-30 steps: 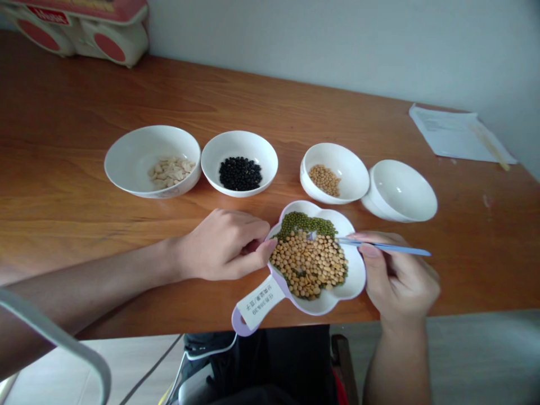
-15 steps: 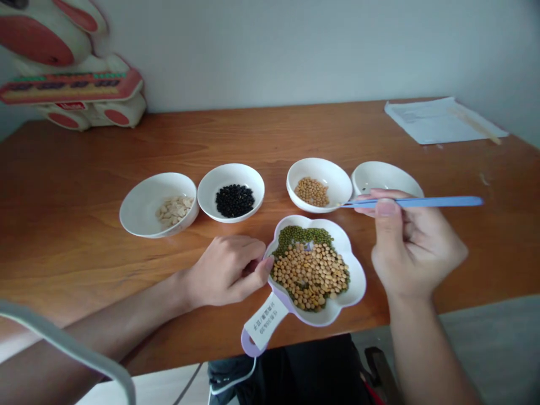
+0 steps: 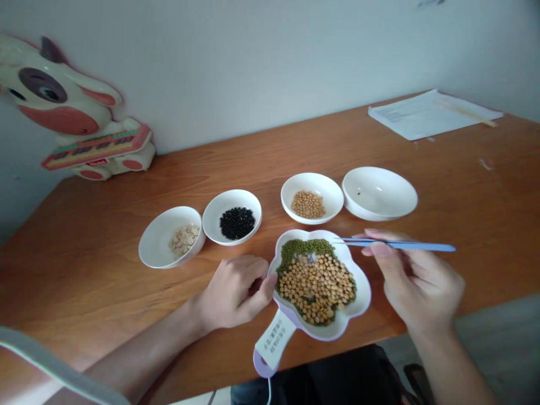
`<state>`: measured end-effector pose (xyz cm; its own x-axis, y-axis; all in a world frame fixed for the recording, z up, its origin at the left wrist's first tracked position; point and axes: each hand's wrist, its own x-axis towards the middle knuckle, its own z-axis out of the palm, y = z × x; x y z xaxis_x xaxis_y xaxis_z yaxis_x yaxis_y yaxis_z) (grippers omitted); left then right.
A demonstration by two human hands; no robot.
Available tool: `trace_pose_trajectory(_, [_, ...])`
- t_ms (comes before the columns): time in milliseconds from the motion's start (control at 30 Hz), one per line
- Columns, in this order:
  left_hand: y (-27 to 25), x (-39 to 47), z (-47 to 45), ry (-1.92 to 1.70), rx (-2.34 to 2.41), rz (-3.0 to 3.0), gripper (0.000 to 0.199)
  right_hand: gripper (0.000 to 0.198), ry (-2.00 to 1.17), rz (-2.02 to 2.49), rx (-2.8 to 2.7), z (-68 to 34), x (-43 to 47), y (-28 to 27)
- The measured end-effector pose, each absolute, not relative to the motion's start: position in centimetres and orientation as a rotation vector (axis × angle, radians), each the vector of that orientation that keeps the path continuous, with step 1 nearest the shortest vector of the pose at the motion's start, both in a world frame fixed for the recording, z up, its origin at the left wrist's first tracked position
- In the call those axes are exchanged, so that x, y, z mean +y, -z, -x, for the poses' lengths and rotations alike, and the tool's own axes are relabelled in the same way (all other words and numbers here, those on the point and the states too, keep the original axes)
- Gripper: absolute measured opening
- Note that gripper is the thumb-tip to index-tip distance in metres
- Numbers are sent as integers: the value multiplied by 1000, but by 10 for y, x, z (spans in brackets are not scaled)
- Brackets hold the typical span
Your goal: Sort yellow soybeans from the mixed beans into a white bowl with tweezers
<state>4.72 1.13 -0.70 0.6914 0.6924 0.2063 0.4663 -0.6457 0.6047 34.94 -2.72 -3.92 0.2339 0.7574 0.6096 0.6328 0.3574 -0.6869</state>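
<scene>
First inspector: How are the items held, and why?

Second inspector: The left hand [image 3: 238, 293] pinches the near rim of a scalloped white tray [image 3: 363, 288] between thumb and curled forefinger, presumably to steady it. The right hand [image 3: 417, 277] holds slim blue tweezers [image 3: 424, 246] pencil-fashion, a grip that would suit small, loose pieces. Soybeans [image 3: 318, 281] and mung beans [image 3: 310, 246] lie in the tray, between the two grips.

First inspector: And the bowls?

Second inspector: All stand beyond the grips, probably to shorten the reach. Ahead of the tweezer tips is the soybean bowl [image 3: 332, 198]; ahead of the right hand, a bowl bearing a dark speck [image 3: 386, 199]. Ahead of the left hand is the black-bean bowl [image 3: 228, 201], with the flat-seed bowl [image 3: 158, 241] touching its left side.

First inspector: Pose?

Second inspector: Left hand back uppermost, forearm low. Right thumb over the shaft, tweezers nearly level, tips at the tray's far wall. Whether they grip anything cannot be told.
</scene>
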Motion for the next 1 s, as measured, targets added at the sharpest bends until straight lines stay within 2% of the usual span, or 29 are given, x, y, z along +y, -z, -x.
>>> trace_pose_trajectory(333, [6,12,-47,-558,898,-2390,36,18,-212,1149,-1745,-339,-22,23])
trace_pose_trajectory(1000, [6,12,-47,-577,881,-2388,37,19,-248,1130,-1820,-340,-21,26])
